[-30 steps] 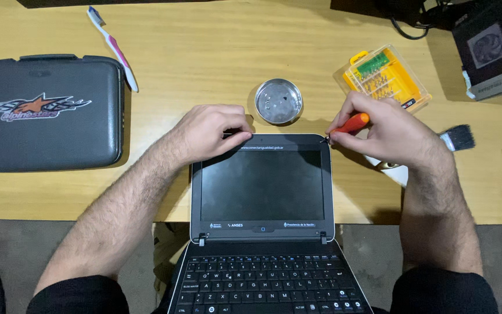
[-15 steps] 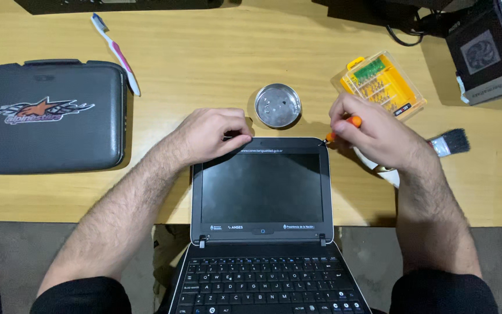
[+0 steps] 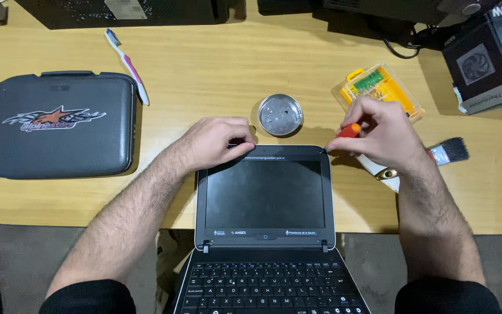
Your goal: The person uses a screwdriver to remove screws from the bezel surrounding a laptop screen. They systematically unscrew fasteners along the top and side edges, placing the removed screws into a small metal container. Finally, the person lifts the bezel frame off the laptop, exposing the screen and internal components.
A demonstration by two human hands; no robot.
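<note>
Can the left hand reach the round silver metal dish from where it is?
Probably yes: the left hand rests on the laptop's top edge, and the round silver metal dish lies close with nothing between.

Your small dark netbook (image 3: 265,232) lies opened flat, its screen half resting on the near edge of the wooden desk (image 3: 216,75) and its keyboard half hanging off toward you. The screen is black and switched off, framed by a dark bezel with a silvery rim. Your left hand (image 3: 216,141) presses down on the netbook's top bezel, left of its middle. Your right hand (image 3: 382,134) pinches a screwdriver with an orange handle (image 3: 348,130); it slants down to the left, its tip at the netbook's upper right corner.
</note>
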